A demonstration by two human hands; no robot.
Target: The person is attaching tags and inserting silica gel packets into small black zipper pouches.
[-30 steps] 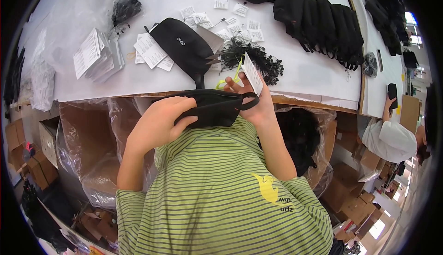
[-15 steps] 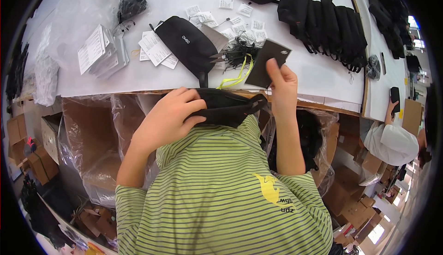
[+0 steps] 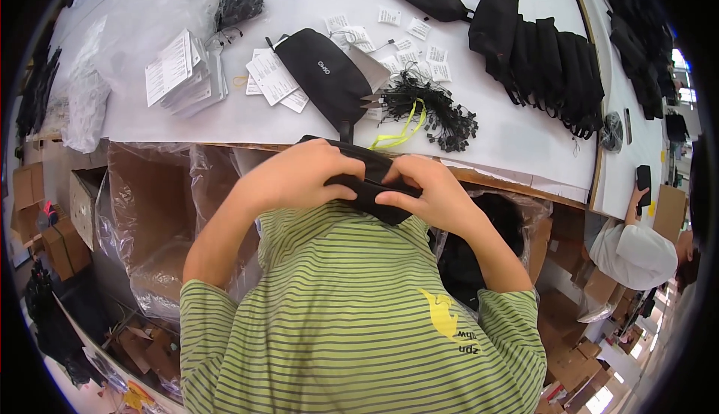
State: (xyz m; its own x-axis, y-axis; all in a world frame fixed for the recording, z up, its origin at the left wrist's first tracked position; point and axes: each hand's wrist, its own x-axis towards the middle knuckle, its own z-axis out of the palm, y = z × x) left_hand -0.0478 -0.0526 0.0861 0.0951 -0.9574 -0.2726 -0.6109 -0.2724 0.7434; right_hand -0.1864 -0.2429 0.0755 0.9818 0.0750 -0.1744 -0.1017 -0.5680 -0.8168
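At the table's front edge, close to my body, my left hand (image 3: 299,176) and my right hand (image 3: 434,189) grip a black fabric pouch (image 3: 372,203). Thumbs press its near side and the fingers curl over its opening; whatever lies inside is hidden. Just beyond, a second black pouch (image 3: 318,73) with a loop strap lies on the white table (image 3: 247,126). Beside that pouch are a heap of thin black cords (image 3: 449,118), a yellow-green cord (image 3: 408,133) and the metal tips of a cutting tool (image 3: 372,101). White printed labels (image 3: 277,77) lie around it.
A stack of white tags (image 3: 176,77) stands at left near clear plastic bags (image 3: 135,17). Several black pouches (image 3: 554,62) line up at the far right. Below the edge are plastic-lined cardboard boxes (image 3: 150,204). A person in white (image 3: 633,257) works at right.
My right hand has come down and left to the pouch, and the dark card it held no longer shows. Both hands now grip the pouch. The whole cord heap is visible.
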